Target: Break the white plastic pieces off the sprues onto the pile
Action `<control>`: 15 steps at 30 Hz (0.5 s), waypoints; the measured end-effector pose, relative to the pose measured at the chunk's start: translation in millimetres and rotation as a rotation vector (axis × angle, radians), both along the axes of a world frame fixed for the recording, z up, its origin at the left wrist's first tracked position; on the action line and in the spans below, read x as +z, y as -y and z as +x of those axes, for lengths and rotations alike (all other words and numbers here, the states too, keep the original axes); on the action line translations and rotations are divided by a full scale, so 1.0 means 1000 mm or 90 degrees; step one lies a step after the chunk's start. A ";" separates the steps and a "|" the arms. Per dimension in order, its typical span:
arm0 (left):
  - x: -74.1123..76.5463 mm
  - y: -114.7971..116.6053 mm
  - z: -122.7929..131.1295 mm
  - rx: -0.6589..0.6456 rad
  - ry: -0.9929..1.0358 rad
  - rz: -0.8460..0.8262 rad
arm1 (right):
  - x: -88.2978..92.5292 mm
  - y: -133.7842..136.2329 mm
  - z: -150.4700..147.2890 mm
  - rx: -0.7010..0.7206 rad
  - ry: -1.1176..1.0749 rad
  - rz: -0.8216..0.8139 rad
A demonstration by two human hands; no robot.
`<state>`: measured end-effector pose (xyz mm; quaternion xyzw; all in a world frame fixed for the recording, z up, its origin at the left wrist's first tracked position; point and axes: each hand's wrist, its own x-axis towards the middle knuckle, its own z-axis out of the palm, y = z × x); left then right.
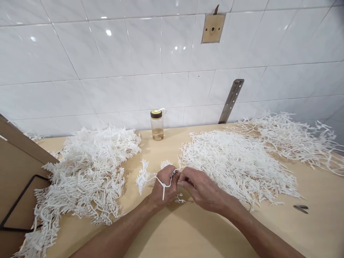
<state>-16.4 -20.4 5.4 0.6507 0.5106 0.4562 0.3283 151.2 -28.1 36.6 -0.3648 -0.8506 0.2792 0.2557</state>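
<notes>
My left hand [164, 188] is closed around a small white branched plastic sprig [144, 177] that sticks out to its left, with a thin white stem hanging down across the fingers. My right hand [200, 188] meets it, fingertips pinched on the same white piece where the two hands touch. Both hands rest low over the light wooden tabletop [188, 233], between two heaps. A big pile of white branched pieces [88, 172] lies left of the hands. A flatter pile [236, 161] lies right of them.
A third spread of white pieces [292, 138] lies far right by the tiled wall. A small clear jar with a brown lid [157, 124] stands at the back. A dark metal clip-like tool [301, 208] lies right. A cardboard box [16, 168] stands left.
</notes>
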 end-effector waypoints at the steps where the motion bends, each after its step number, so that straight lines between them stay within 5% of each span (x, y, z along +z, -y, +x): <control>1: 0.001 -0.003 -0.004 0.017 0.014 -0.015 | 0.003 0.006 -0.005 0.034 -0.011 -0.039; 5: 0.005 -0.019 -0.020 0.098 0.110 -0.100 | 0.005 0.019 -0.018 0.083 -0.030 -0.057; 12: 0.012 -0.020 -0.021 0.019 0.262 -0.204 | -0.019 -0.028 0.009 -0.259 -0.073 0.150; 15: 0.013 -0.016 -0.017 0.015 0.263 -0.228 | -0.022 -0.035 0.015 -0.310 -0.070 0.190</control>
